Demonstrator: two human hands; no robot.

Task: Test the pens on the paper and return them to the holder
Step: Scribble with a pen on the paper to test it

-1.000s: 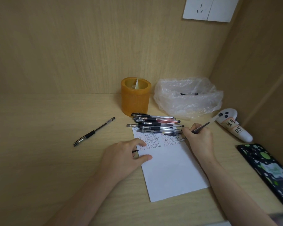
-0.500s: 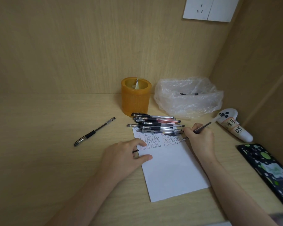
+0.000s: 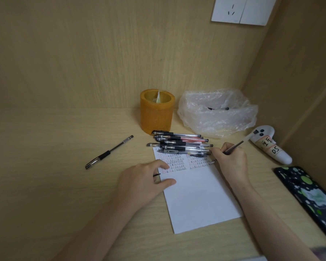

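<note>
Pen (image 3: 235,146), slim clear plastic, is pinched in the curled fingers of the right hand (image 3: 231,159), tip at the right edge of the paper (image 3: 196,200) for marking. Left hand (image 3: 141,183) lies on the thin white paper's left edge, apparently steadying it. A dark tip (image 3: 157,174) shows beneath; whether that hand grips it cannot be told. Other pens (image 3: 179,144) lie heaped by the round orange holder (image 3: 156,117).

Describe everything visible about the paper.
The paper is a plain white sheet lying flat on the wooden desk, slightly askew. Rows of small red and black test marks fill its top part; the rest is blank. A pile of pens overlaps its top edge. The left hand rests on its left edge, thumb on the sheet. The right hand holds a pen with its tip at the right edge, beside the marks.
</note>
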